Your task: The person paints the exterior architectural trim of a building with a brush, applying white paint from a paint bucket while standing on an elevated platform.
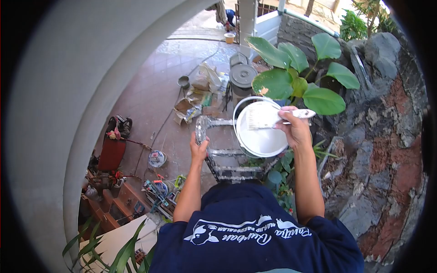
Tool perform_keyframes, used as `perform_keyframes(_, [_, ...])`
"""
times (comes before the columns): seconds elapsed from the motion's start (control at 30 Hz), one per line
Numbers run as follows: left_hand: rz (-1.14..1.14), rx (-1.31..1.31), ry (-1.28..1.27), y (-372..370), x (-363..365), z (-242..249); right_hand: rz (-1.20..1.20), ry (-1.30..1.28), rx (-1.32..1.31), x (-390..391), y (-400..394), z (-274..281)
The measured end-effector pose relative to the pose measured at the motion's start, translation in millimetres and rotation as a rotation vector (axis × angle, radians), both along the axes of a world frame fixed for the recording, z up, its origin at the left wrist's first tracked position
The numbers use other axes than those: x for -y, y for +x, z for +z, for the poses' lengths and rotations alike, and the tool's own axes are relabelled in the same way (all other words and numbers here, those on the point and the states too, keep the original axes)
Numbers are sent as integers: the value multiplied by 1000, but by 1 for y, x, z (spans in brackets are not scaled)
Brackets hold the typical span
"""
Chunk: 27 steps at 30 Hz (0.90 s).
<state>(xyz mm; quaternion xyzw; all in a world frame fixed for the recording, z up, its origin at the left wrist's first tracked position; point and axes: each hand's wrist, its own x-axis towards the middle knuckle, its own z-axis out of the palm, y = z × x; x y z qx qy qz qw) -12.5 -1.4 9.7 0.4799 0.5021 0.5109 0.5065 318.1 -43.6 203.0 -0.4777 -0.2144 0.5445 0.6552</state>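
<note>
High on a paint-spattered ladder [236, 169], my left hand [199, 146] is wrapped round the top of its left rail. My right hand [295, 128] grips a wide paintbrush [304, 113] by its white handle. The brush's white-coated bristles point left, over the open mouth of a white bucket [266, 144]. White paint lines the inside of this bucket, which sits at the ladder's top right. What supports the bucket underneath is hidden.
A curved white wall [98, 91] rises at left, a rough rock wall [364, 182] at right. Large green leaves [325, 100] hang beyond the bucket. Below are a lidded bin [242, 75], tools [164, 193] and a small pail [157, 158]. Another person [230, 18] bends far ahead.
</note>
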Motion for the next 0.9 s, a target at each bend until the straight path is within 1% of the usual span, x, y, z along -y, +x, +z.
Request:
perform_keyframes(0.03, [0,-10,20,0,1,-7,-66,45,-22,-1,2,9])
perform_keyframes(0.07, [8,-25,61,-2,-1,-14,-80,105,-22,-3,4,22])
perform_keyframes(0.1, [16,-86,66,-5,-3,-25,-132,175,11,-10,2,35])
perform_keyframes(0.13, [48,-75,96,-5,-5,-36,-167,290,54,-21,-1,48])
perform_keyframes(0.17, [25,-83,91,-7,-5,-42,-185,419,120,-32,-9,65])
perform_keyframes(0.2, [31,-132,76,-7,-4,-37,-226,571,169,-43,-28,93])
perform_keyframes(0.23, [43,-121,72,-4,-4,-29,-186,694,132,-50,-49,124])
perform_keyframes(0.27, [34,-110,65,-4,-5,-35,-168,831,142,-55,-74,157])
perform_keyframes(0.3, [20,-121,-15,-5,-2,-28,-161,954,155,-58,-101,190])
perform_keyframes(0.33, [17,-138,74,-5,-5,-35,-143,1114,225,-61,-124,220])
perform_keyframes(0.37, [22,-157,111,-6,-5,-34,-134,1261,303,-63,-147,249])
perform_keyframes(0.4, [9,-141,51,-6,-1,-24,-98,1432,280,-62,-171,277])
perform_keyframes(0.43, [-9,-126,-8,-4,1,-12,-77,1532,322,-60,-191,301])
perform_keyframes(0.47, [-3,-152,10,-5,-1,-14,-55,1626,263,-58,-210,326])
perform_keyframes(0.5, [2,-180,30,-7,-4,-30,-33,1720,203,-56,-225,350])
perform_keyframes(0.53, [10,-207,49,-8,-8,-39,-7,1737,167,-52,-239,371])
perform_keyframes(0.57, [16,-207,72,-6,-10,-37,22,1751,127,-52,-248,388])
perform_keyframes(0.63, [36,-210,110,-6,-7,-38,-77,1845,189,-73,-253,414])
perform_keyframes(0.67, [57,-218,149,-7,-10,-45,-129,1822,221,-86,-245,421])
perform_keyframes(0.7, [36,-232,110,-11,-11,-45,-258,1768,330,-108,-231,425])
perform_keyframes(0.73, [13,-243,70,-12,-10,-40,-187,1719,270,-124,-214,426])
perform_keyframes(0.77, [-11,-250,25,-10,-7,-37,-286,1669,285,-140,-196,423])
perform_keyframes(0.8, [-6,-231,56,-9,-12,-40,-387,1627,300,-158,-176,424])
perform_keyframes(0.9, [1,-207,117,-9,-12,-50,-721,1430,473,-220,-109,430])
